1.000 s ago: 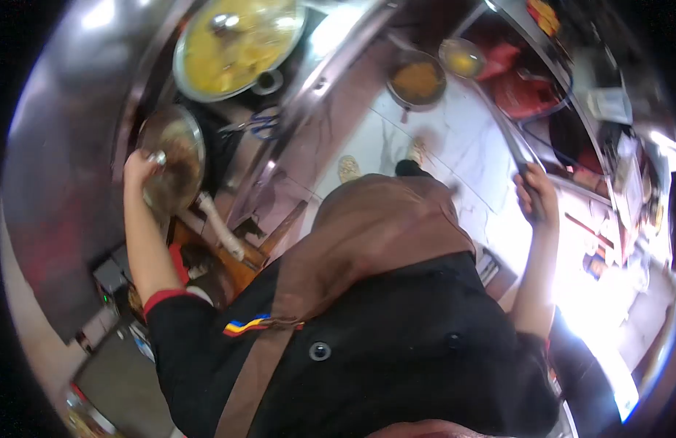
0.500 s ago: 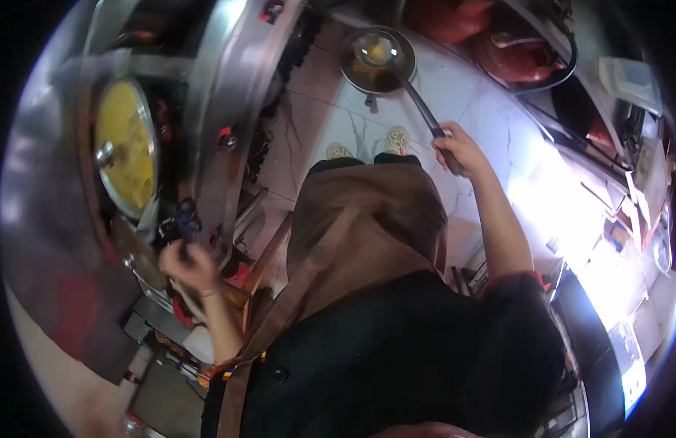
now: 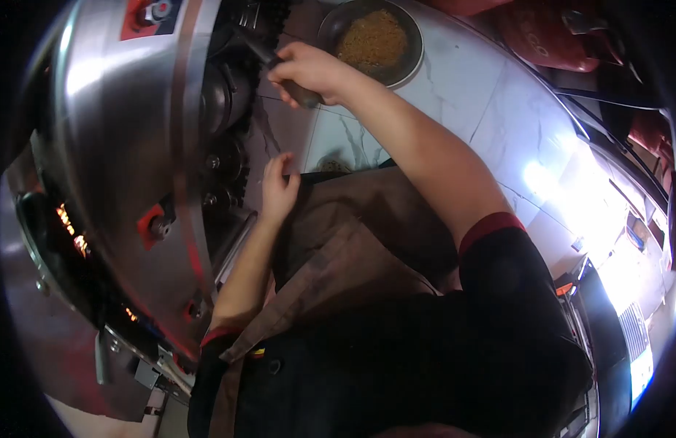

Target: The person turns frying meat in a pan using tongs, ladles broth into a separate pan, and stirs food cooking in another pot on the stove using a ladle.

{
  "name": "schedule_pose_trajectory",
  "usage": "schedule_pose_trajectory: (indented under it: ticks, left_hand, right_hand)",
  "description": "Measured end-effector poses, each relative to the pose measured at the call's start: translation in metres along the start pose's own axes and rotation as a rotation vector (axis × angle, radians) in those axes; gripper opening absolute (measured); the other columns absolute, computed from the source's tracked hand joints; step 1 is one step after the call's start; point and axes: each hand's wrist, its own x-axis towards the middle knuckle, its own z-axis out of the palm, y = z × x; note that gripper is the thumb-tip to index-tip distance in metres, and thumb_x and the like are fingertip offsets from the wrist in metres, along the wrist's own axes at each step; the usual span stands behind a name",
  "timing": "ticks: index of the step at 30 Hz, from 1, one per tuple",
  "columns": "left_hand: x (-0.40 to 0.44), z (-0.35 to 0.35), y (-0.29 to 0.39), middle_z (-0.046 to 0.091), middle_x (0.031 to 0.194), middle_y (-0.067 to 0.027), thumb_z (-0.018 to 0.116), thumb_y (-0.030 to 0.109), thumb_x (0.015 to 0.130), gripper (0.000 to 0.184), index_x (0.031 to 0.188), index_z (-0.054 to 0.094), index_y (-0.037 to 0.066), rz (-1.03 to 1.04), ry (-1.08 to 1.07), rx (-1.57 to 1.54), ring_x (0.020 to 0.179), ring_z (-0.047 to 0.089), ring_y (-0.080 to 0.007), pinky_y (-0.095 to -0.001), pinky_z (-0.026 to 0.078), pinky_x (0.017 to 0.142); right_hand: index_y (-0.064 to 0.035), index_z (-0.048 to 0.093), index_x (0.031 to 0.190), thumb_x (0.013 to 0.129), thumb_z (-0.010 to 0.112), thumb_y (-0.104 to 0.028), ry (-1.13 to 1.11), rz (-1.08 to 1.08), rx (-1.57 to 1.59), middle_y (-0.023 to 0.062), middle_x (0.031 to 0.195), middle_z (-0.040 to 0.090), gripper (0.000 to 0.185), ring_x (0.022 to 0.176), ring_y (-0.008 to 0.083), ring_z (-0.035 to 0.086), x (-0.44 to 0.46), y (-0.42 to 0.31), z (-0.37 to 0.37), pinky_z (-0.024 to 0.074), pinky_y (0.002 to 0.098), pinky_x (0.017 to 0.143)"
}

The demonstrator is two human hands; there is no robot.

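One dark handle [image 3: 304, 95] lies within right grip [image 3: 303, 68], clamped round it; left grip [image 3: 279, 188] loosely apart, near one brown apron [image 3: 345, 252]. One pan [image 3: 415, 60] near right grip, brown food [image 3: 373, 42] inside.

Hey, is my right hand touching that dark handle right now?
Touching. The head view shows the right hand wrapped around the dark handle, which sticks out on both sides of the grip.

Dark handle [image 3: 303, 93], golden-brown food [image 3: 372, 41], grey-veined white floor [image 3: 462, 95], brown apron [image 3: 345, 270], black sleeve [image 3: 509, 270], red cuff [image 3: 491, 229]
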Motion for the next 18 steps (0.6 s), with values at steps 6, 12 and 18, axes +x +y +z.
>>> schedule_pose_trajectory:
  ticks: [6, 12, 18]
  left_hand:
    - [0.119, 0.067, -0.060, 0.057, 0.106, -0.0132, 0.056, 0.005, 0.076, 0.035, 0.111, 0.054, 0.002, -0.027, 0.084, -0.110, 0.096, 0.057, -0.0260, -0.0326, 0.046, 0.082]
    - [0.186, 0.066, -0.122, 0.057, 0.110, -0.0089, 0.056, 0.003, 0.079, 0.035, 0.114, 0.054, 0.004, 0.051, 0.373, -0.291, 0.098, 0.056, -0.0200, -0.0290, 0.044, 0.086]
    - [0.300, -0.003, -0.185, 0.059, 0.106, -0.0104, 0.057, 0.007, 0.080, 0.030, 0.109, 0.056, 0.002, -0.070, 0.650, -0.440, 0.100, 0.055, -0.0220, -0.0342, 0.042, 0.089]
  right_hand:
    - [0.0059, 0.049, 0.090, 0.080, 0.057, -0.005, -0.025, -0.046, -0.030, 0.0107, 0.068, 0.056, 0.017, 0.052, 0.0170, 0.056, 0.043, 0.004, -0.026, 0.0468, 0.0280, 0.042]
    - [0.0023, 0.053, 0.074, 0.082, 0.055, -0.009, -0.019, -0.054, -0.189, 0.0091, 0.062, 0.055, 0.014, 0.049, 0.0148, 0.054, -0.003, 0.005, -0.048, 0.0454, 0.0268, 0.041]
    - [0.0052, 0.054, 0.081, 0.080, 0.055, -0.011, 0.036, 0.050, -0.059, 0.0125, 0.059, 0.055, 0.016, 0.047, 0.0188, 0.054, -0.087, 0.029, -0.063, 0.0433, 0.0309, 0.042]
